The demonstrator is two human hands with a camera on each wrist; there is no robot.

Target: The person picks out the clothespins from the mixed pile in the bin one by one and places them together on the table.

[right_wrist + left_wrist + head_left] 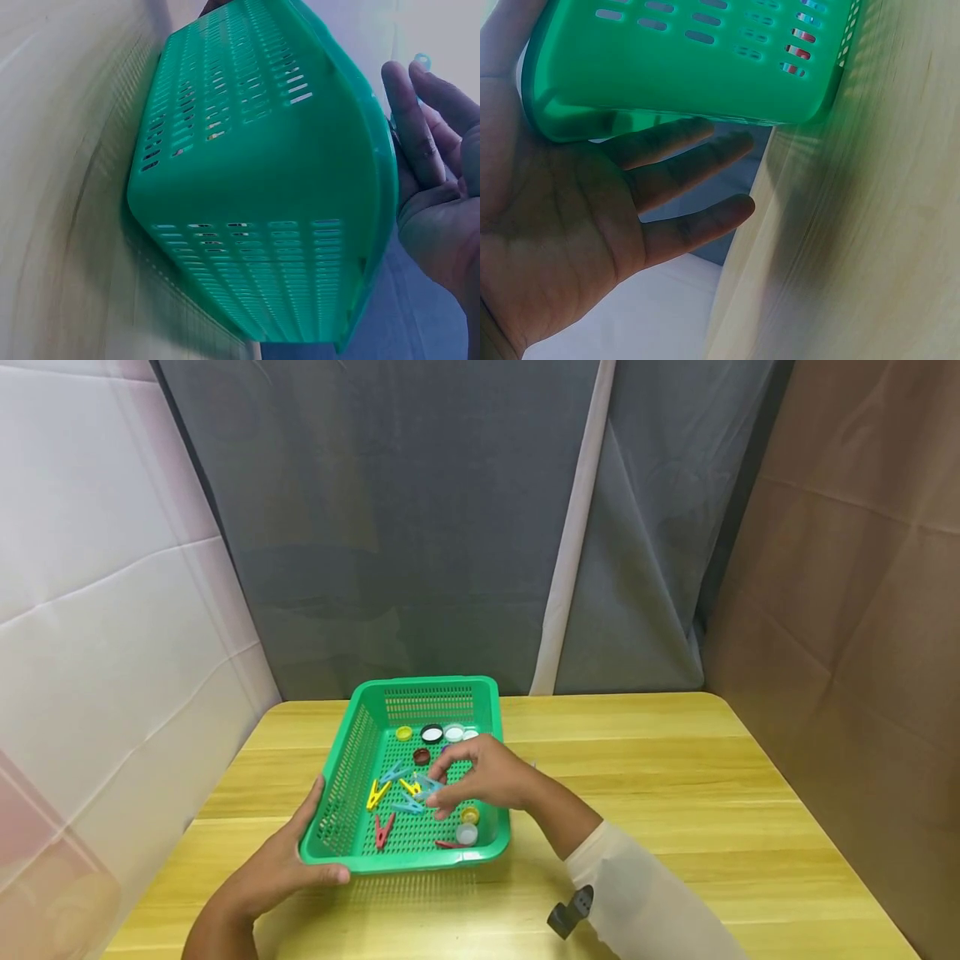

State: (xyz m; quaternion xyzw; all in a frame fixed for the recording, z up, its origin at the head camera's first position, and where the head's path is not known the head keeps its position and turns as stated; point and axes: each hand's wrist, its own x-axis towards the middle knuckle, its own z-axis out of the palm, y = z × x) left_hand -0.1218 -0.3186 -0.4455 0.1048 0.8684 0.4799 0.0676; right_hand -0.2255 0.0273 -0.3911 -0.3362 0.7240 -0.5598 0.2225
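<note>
A green plastic basket (pixel 431 862) with slotted walls stands on the table. At its near left corner my left hand (pixel 273 868) grips the rim, its thumb along the front edge. The left wrist view has the other fingers (pixel 697 225) stretched out below the rim. My right hand (pixel 480 777) reaches over the right wall and pinches a light blue clothespin (pixel 426 785) between thumb and fingertips; a bit of it shows past the fingers in the right wrist view. Below it lie more clothespins: blue ones, a yellow clothespin (pixel 377 795) and a red clothespin (pixel 384 832).
Several bottle caps lie in the basket: a black-rimmed cap (pixel 431 733) and a yellow cap (pixel 403 733) at the back, a dark red cap (pixel 422 757) mid-basket, and a clear cap (pixel 467 834) near the front. Wooden table (pixel 637 777) surface surrounds the basket; a grey curtain (pixel 412 527) hangs behind.
</note>
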